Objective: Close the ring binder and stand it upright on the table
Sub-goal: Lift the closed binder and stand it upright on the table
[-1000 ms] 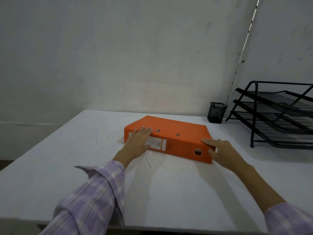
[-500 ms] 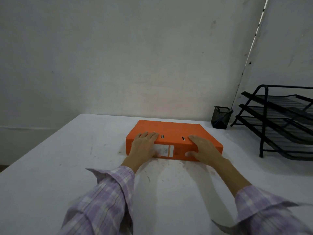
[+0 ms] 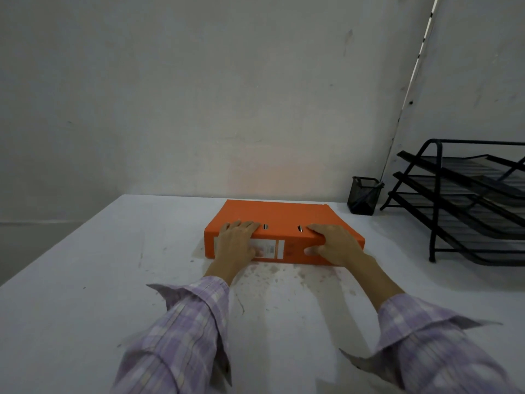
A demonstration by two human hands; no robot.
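An orange ring binder [image 3: 279, 214] lies flat and closed on the white table [image 3: 85, 280], its spine with a white label facing me. My left hand [image 3: 237, 243] grips the left part of the spine, fingers over the top cover, partly hiding the label. My right hand [image 3: 333, 244] holds the right part of the spine, fingers on top and thumb against the spine face. It covers the spine's finger hole.
A black mesh pen cup [image 3: 363, 196] stands at the back right near the wall. A black three-tier letter tray [image 3: 466, 200] fills the right side. Reddish stains [image 3: 284, 273] mark the table just in front of the binder.
The binder has turned so that its spine squarely faces me. My right hand slid from the binder's right end onto the spine and top; my left hand stays on the left part.
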